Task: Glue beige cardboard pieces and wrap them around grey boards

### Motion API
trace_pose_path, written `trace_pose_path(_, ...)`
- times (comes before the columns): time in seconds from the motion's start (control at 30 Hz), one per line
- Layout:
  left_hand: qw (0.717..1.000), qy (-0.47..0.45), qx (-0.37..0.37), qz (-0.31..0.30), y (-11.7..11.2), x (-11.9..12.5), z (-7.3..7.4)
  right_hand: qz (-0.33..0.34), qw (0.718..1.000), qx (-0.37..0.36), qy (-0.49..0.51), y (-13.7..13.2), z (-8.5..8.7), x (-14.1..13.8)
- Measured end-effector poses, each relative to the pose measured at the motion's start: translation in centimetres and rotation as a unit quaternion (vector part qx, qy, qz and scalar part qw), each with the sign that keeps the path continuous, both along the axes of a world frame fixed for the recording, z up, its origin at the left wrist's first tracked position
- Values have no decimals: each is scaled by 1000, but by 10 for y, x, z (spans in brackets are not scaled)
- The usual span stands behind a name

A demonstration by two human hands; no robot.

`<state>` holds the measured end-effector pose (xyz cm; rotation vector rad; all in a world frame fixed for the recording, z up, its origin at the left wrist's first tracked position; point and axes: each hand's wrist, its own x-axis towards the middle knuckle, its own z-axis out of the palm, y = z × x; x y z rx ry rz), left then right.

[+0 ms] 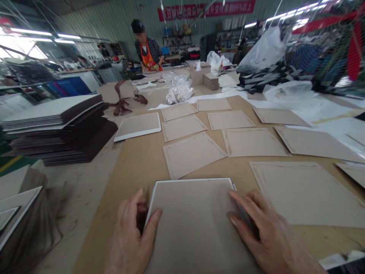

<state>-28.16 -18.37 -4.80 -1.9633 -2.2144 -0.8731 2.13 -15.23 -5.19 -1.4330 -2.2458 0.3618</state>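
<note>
A beige cardboard panel (194, 224) with a white border along its far edge lies in front of me, seemingly on top of another piece whose edge peeks out at the right. My left hand (134, 228) holds its left edge, thumb on top and fingers down the side. At the right edge, my right hand (262, 224) has its thumb and forefinger on the surface, the other fingers curled along the side. Just beyond lies a loose beige board (194, 154) with streaky marks along its borders. Another large board (308, 194) is to the right of my right hand.
Several similar boards (256, 141) are spread over the brown table sheet (122, 182). A tall stack of dark and white panels (57, 129) stands at left, more boards (19, 205) nearer. Crumpled clear plastic (178, 87) lies farther back. A person in an orange apron (148, 57) stands across the table.
</note>
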Motion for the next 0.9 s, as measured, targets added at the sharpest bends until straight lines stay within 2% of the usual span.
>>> trace_pose_path(0.07,996,82,36,-11,2,3,3,57,998,2,-42,-1,5,-7)
trace_pose_path(0.1,990,132,38,-45,3,5,6,86,994,3,-70,-2,7,-11)
trace_pose_path(0.2,954,240,-30,-175,3,11,17,126,979,7,-159,-3,14,-20)
trace_pose_path(0.27,939,263,-92,-201,-3,18,23,113,974,4,-194,-3,15,-19)
trace_pose_path(0.33,940,266,-117,-179,-13,26,26,91,975,-5,-203,-1,17,-12)
trace_pose_path(0.4,946,264,-108,-156,-26,35,23,71,979,-16,-189,5,19,-3)
trace_pose_path(0.5,955,252,-82,-136,-40,44,11,27,989,-25,-140,22,26,6)
trace_pose_path(0.6,963,232,-62,-124,-44,45,0,-14,995,-44,-87,45,34,2)
trace_pose_path(0.77,966,222,-55,-120,-43,43,-5,32,994,-101,-27,70,33,-9)
trace_pose_path(0.9,967,219,-54,-118,-44,43,-5,15,992,-118,51,76,28,-8)
